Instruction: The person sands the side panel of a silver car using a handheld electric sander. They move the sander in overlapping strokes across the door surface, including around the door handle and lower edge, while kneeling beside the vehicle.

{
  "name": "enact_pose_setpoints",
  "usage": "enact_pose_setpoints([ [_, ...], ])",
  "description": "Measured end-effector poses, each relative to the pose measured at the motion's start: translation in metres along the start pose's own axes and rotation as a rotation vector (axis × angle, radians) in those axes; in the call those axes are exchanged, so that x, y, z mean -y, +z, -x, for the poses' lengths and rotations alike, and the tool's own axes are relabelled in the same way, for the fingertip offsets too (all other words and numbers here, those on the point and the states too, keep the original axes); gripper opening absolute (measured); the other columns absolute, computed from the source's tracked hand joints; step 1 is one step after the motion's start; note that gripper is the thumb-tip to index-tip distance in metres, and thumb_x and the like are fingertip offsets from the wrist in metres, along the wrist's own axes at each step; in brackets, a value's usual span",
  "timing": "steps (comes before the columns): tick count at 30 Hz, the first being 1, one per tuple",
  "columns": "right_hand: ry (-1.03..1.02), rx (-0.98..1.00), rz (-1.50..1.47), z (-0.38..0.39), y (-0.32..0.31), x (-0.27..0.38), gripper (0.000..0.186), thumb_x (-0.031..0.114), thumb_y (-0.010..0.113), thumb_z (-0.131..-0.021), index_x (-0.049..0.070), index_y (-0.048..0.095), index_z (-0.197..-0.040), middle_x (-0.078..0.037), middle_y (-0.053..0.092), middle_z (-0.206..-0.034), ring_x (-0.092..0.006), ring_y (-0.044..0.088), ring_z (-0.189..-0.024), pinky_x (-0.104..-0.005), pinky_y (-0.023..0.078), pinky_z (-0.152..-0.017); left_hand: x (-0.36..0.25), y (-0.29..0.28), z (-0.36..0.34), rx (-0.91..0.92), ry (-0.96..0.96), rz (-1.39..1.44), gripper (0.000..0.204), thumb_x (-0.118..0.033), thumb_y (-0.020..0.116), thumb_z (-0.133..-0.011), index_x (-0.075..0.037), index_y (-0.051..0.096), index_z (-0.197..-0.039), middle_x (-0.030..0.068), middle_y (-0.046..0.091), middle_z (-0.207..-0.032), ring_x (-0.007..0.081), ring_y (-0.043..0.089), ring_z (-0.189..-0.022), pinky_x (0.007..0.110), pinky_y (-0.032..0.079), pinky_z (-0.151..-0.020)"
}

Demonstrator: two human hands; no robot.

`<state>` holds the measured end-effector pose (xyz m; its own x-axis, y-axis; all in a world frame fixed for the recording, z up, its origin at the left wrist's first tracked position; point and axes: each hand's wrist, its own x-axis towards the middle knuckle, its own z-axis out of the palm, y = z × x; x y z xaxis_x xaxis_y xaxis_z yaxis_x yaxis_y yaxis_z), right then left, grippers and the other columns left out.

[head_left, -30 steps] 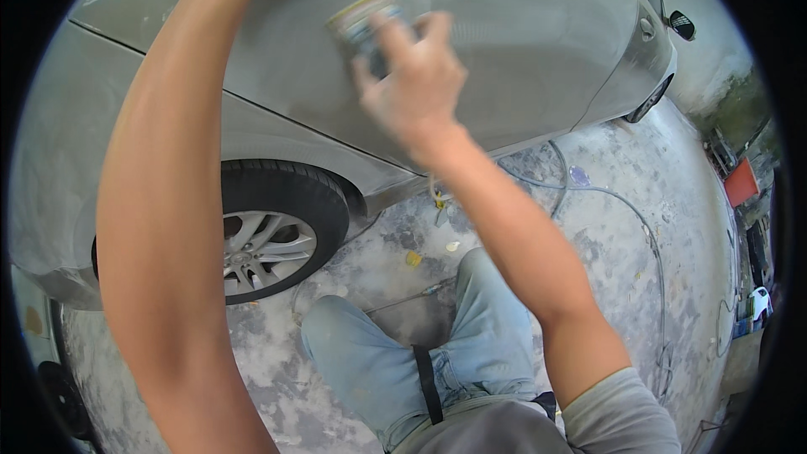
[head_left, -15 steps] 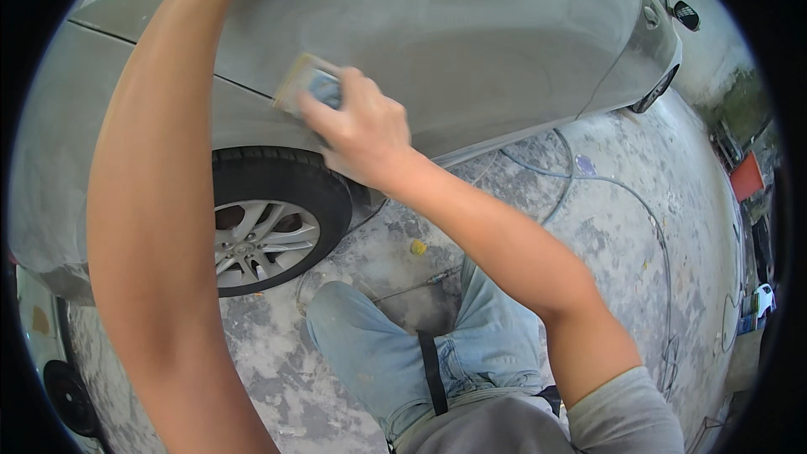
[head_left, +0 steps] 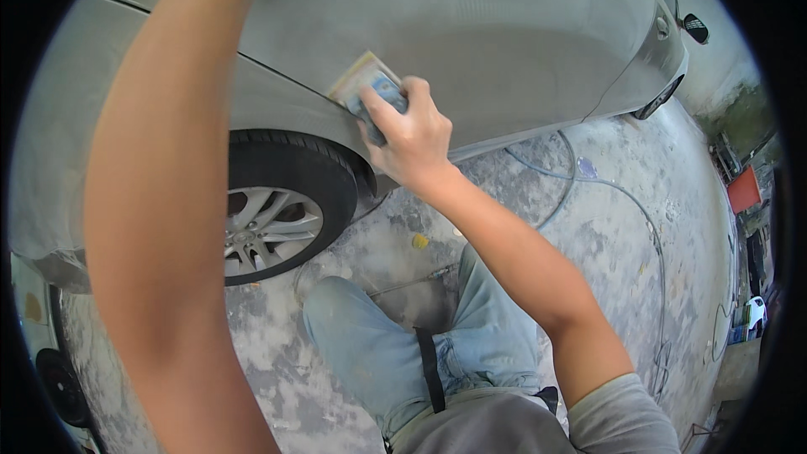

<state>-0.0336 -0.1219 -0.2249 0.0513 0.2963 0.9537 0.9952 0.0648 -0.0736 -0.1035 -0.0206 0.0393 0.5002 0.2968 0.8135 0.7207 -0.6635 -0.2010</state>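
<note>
My right hand (head_left: 414,129) grips a hand sanding block (head_left: 367,82) with a blue top and a pale, yellowish edge. The block lies against the dull grey side of the car (head_left: 538,50), beside the door seam and just above the rear wheel (head_left: 282,210). Thumb and fingers wrap the block from its sides. My left forearm (head_left: 164,227) rises past the left part of the view and covers some of the wheel and body panel; the left hand itself is beyond the upper edge.
A grey hose (head_left: 626,189) curls over the blotchy concrete floor (head_left: 580,269), and a small yellow lump (head_left: 419,241) lies near my knees. At the far right stand an orange-red bucket (head_left: 744,190) and a white bottle (head_left: 756,311). A dark wheel (head_left: 61,382) shows at lower left.
My right hand has moved right with the sanding block, staying along the car's side. The view has shifted slightly. My left arm remains raised.
</note>
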Motion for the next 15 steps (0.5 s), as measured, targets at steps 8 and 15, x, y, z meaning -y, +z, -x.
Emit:
enact_pose_setpoints([
  [8, -0.065, 0.024, -0.010, -0.024, 0.017, 0.029, 0.049, 0.013, 0.087, -0.069, 0.026, 0.071, -0.114, -0.015, 0.055, -0.104, -0.0304, 0.067, -0.083, -0.0434, 0.055, -0.056, 0.007, 0.005, 0.001, -0.015, 0.062, 0.013, 0.064, -0.060, 0.093, -0.069, -0.004, 0.084, -0.099, 0.0208, 0.081, -0.103, 0.0365, 0.078, -0.100, 0.047, 0.060, -0.090],
  [15, 0.006, -0.063, 0.059, -0.002, 0.000, 0.004, 0.056, 0.019, 0.093, -0.068, 0.026, 0.074, -0.120, -0.015, 0.056, -0.108, -0.0311, 0.070, -0.081, -0.0424, 0.057, -0.059, 0.008, 0.005, -0.001, -0.057, 0.063, 0.029, 0.062, -0.059, 0.093, -0.069, -0.004, 0.085, -0.098, 0.0188, 0.081, -0.099, 0.0350, 0.078, -0.097, 0.046, 0.060, -0.088],
])
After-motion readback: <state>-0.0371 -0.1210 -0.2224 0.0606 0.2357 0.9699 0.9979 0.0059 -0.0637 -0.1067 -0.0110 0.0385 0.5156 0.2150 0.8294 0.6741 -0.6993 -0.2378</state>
